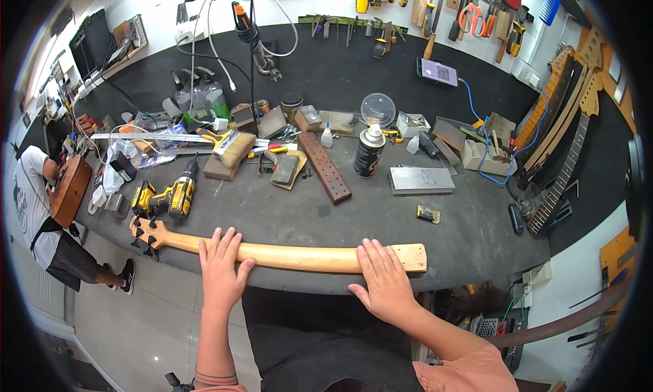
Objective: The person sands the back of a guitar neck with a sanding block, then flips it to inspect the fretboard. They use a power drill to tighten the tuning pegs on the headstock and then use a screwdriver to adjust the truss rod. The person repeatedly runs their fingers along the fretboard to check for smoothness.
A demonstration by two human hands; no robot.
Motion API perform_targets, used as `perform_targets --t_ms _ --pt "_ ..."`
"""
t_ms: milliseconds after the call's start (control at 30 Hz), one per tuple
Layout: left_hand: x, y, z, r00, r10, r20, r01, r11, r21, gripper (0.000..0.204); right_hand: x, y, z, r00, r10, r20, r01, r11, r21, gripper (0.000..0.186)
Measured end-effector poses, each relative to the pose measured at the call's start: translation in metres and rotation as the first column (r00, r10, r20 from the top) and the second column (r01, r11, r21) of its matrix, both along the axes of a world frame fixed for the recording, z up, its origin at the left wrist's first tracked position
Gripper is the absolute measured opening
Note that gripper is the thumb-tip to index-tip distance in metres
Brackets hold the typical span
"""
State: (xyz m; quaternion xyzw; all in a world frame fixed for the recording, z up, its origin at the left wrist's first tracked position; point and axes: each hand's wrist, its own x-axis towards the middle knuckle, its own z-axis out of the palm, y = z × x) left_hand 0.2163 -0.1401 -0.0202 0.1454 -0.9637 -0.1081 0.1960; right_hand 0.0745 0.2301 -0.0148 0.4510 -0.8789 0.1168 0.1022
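Observation:
A pale wooden guitar neck (299, 257) lies along the front edge of the dark workbench, its rounded back facing up. Its headstock, with several black tuning machines (147, 246), points left; the squared heel with small holes (411, 257) is at the right. My left hand (223, 266) rests over the neck near the headstock end, fingers stretched out and thumb apart. Close to the heel, my right hand (382, 280) lies across the neck with its fingers extended. Neither hand wraps round it.
Behind the neck are a yellow-black cordless drill (166, 196), wide brush (233, 146), drilled brown block (324, 166), spray can (369, 152), metal plate (422, 180) and small yellow-black item (428, 214). Guitar necks (568, 157) lean at right. Another person (41, 201) holds a guitar body at left.

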Motion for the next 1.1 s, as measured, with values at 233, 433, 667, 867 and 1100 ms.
perform_targets --t_ms 233,433,667,867,1100 --pt "-0.028 0.079 -0.002 0.986 -0.168 0.008 0.168 0.986 -0.013 0.06 0.012 -0.04 -0.009 0.999 0.028 0.039 -0.026 0.998 -0.065 0.096" --pt "-0.033 0.088 -0.001 0.981 -0.195 0.003 0.195 0.98 -0.05 0.059 0.015 -0.071 -0.015 0.991 0.131 0.039 -0.125 0.985 -0.12 0.092" --pt "-0.03 0.084 0.002 0.98 -0.197 0.008 0.198 0.98 -0.013 0.062 0.01 -0.036 -0.006 0.991 0.115 0.073 -0.109 0.991 -0.081 0.093" --pt "-0.03 0.079 0.003 0.98 -0.2 -0.001 0.2 0.98 0.009 0.064 0.015 -0.011 -0.001 0.994 0.028 0.102 -0.023 0.999 -0.046 0.097" --pt "-0.02 0.052 0.003 0.993 -0.119 -0.013 0.119 0.993 0.009 0.068 0.016 0.016 0.011 0.994 -0.081 0.076 0.08 0.997 0.022 0.097"
